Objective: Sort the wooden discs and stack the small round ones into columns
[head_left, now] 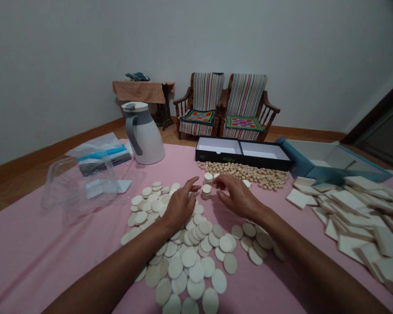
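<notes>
Many pale round wooden discs lie loose on the pink cloth in front of me. Just beyond them stand small stacks of discs, a nearer stack and one behind it. My left hand is to the left of the nearer stack, over the loose discs, with its fingers apart and nothing visible in them. To the right of the stacks is my right hand, fingers curved and thumb apart, no disc seen between them. Its fingertips partly cover another disc behind.
Small wooden beads lie before a black two-compartment box. A blue box and piled wooden tiles are at right. A white thermos jug, clear plastic container and blue-white carton stand left.
</notes>
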The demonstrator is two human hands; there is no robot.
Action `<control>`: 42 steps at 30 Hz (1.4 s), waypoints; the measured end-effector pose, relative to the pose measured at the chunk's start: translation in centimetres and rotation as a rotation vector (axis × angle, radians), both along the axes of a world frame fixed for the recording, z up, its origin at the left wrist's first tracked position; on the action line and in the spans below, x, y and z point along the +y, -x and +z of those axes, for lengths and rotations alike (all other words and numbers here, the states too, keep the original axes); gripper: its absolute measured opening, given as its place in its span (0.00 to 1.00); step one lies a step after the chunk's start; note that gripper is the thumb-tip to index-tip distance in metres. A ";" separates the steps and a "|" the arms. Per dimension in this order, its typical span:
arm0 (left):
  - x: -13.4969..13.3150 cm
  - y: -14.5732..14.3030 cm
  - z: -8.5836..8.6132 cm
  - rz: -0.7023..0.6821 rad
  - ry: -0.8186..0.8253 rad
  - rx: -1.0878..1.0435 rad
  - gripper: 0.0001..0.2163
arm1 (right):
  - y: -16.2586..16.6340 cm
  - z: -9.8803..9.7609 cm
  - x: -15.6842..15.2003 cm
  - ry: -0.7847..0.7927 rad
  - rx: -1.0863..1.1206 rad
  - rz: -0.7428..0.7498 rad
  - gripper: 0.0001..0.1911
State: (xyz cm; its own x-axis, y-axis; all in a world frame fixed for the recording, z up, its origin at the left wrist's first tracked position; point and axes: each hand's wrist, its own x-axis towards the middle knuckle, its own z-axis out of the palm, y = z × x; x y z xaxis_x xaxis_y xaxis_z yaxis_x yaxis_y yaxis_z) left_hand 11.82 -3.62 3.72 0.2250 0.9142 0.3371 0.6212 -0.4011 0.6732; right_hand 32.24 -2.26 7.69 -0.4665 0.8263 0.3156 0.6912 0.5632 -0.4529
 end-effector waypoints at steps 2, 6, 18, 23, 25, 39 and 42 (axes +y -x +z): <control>0.0 0.0 0.1 0.000 -0.005 0.004 0.25 | -1.5 0.7 -1.5 0.137 -0.104 0.022 0.11; 0.0 -0.1 0.2 -0.002 -0.009 0.016 0.24 | -3.9 1.0 -4.5 0.334 -0.308 0.119 0.14; 0.1 0.0 0.3 0.033 -0.010 -0.017 0.24 | -2.5 -0.8 -6.2 0.246 -0.497 0.047 0.10; 0.3 0.1 0.0 0.039 -0.024 -0.038 0.25 | -1.6 -0.5 -3.7 0.142 -0.363 0.004 0.09; 0.3 0.2 0.0 0.043 -0.025 -0.045 0.24 | -1.1 -0.8 -2.2 0.064 -0.309 -0.032 0.12; 0.3 0.2 -0.1 0.043 -0.015 -0.045 0.21 | -0.3 -2.2 -1.4 0.053 -0.123 -0.086 0.14; 0.3 0.2 0.0 0.045 -0.009 -0.036 0.21 | -1.1 -1.3 -2.6 0.218 -0.122 -0.005 0.11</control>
State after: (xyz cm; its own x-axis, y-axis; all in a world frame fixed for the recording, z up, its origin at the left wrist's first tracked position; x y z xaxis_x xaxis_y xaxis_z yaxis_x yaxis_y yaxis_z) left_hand 11.63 -3.35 3.71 0.1714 0.9199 0.3527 0.6138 -0.3797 0.6921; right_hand 33.34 -4.85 6.41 -0.4862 0.8710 0.0708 0.7507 0.4578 -0.4763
